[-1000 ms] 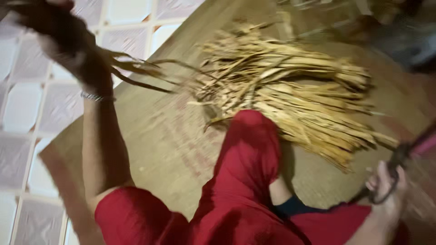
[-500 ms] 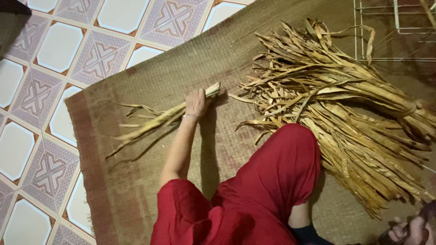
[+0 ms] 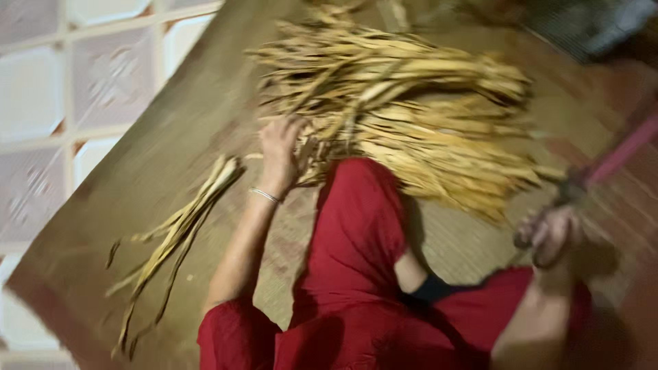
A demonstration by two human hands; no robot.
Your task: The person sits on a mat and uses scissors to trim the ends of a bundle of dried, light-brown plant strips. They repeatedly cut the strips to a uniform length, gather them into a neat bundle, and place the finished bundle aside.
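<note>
Woven mat (image 3: 144, 205) on tiled floor (image 3: 41, 103), one. Big heap of dried leaf strips (image 3: 418, 116) above red-clad knee (image 3: 360, 226), one heap, strips beyond counting. Small laid-out bundle (image 3: 181, 226) left of forearm, one.

Left hand (image 3: 279, 152) at heap edge, fingers half curled among strips, hold unclear through blur. Best pinch few strips near butt ends, draw out straight.

Right hand (image 3: 548, 233) curled around dark tool with pink handle (image 3: 617, 154).

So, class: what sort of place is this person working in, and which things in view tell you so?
Probably a home floor used for handcraft: a woven mat laid over patterned floor tiles, with a big pile of dried leaf strips on it.
</note>
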